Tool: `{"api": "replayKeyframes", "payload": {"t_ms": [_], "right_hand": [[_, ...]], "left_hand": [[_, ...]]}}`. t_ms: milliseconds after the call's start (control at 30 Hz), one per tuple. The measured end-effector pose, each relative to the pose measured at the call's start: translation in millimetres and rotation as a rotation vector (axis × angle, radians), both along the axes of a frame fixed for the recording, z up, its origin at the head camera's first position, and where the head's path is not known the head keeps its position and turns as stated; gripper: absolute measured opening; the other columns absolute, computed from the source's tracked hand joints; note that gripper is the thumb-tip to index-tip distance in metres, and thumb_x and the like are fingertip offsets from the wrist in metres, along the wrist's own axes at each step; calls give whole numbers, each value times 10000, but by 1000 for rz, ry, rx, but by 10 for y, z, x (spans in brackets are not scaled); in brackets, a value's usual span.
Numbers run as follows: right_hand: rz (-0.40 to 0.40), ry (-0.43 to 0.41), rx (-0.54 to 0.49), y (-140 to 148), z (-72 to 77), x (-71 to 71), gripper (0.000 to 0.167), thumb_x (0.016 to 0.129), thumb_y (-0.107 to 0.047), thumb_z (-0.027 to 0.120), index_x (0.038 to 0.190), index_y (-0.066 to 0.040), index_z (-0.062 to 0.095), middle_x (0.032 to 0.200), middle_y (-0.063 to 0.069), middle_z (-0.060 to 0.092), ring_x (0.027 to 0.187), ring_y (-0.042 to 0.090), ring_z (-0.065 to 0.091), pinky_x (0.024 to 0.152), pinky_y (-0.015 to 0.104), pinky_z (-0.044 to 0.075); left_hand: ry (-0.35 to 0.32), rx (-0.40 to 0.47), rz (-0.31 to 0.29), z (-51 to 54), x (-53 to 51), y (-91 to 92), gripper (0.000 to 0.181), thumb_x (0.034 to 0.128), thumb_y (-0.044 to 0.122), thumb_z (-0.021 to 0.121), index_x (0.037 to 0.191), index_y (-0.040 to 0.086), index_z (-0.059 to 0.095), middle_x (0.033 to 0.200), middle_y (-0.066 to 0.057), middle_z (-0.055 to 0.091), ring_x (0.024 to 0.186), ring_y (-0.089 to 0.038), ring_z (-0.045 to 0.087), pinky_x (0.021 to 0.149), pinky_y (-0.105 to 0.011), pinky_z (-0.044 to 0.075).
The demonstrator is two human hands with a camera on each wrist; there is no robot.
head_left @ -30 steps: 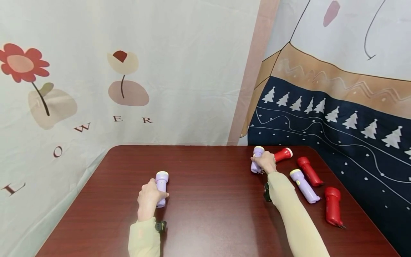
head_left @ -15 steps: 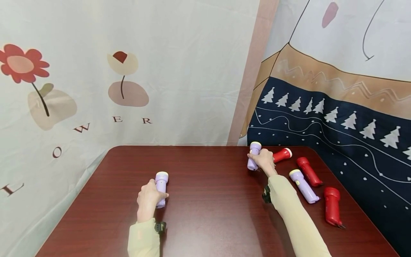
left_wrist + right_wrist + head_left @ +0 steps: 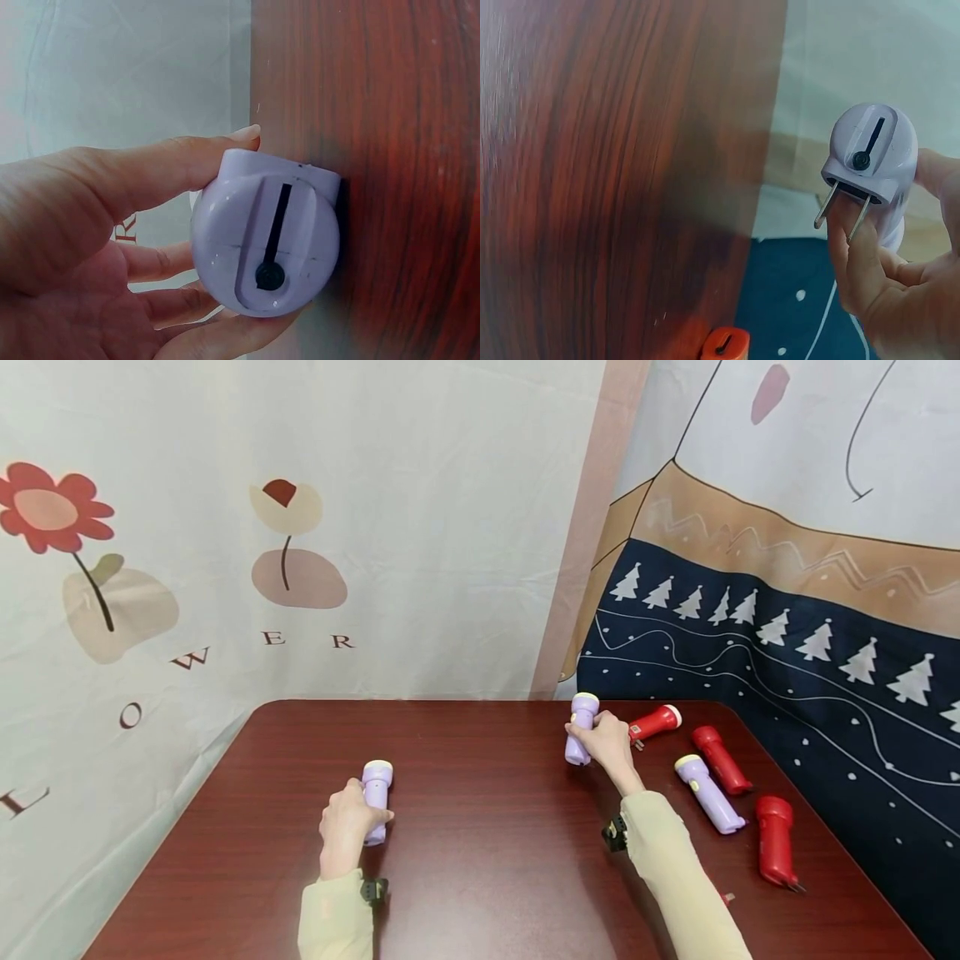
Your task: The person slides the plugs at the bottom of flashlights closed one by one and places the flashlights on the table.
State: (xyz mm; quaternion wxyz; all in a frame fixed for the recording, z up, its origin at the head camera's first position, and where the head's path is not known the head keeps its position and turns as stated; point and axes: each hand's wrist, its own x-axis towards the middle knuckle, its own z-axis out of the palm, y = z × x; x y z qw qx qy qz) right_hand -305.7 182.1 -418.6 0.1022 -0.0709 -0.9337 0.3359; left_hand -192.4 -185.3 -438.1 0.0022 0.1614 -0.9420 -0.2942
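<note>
My left hand grips a lilac flashlight with a pale yellow head, at the left of the table. In the left wrist view, thumb and fingers curl round the flashlight's rounded tail, which bears a dark slider slot. Farther back on the right, my right hand holds a second lilac flashlight between thumb and fingers, lifted off the tabletop. Two metal plug prongs stick out of its tail in the right wrist view. Just right of this hand lies a red flashlight with its prongs out.
On the right side of the brown table lie a red flashlight, another lilac one and a red one with prongs out. A small red piece shows beside my right sleeve. Printed curtains hang behind.
My right hand has carried its lilac flashlight leftward, away from the red one, whose prongs now show. My left hand and its flashlight have stayed put.
</note>
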Motion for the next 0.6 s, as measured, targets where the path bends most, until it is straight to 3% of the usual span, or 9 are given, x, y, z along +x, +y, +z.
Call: {"api": "replayKeyframes", "payload": {"t_ms": [600], "right_hand": [[15,16,-84,-295,-12,440,493,786,-381,723,993,46,589,897,213,669,772,274,622,596,318,516]], "left_hand": [[28,-26,-42,93,27,7,612,696,290,804,1018,-128,496,929,-336,602,819,-484,611,664,-526,487]]}}
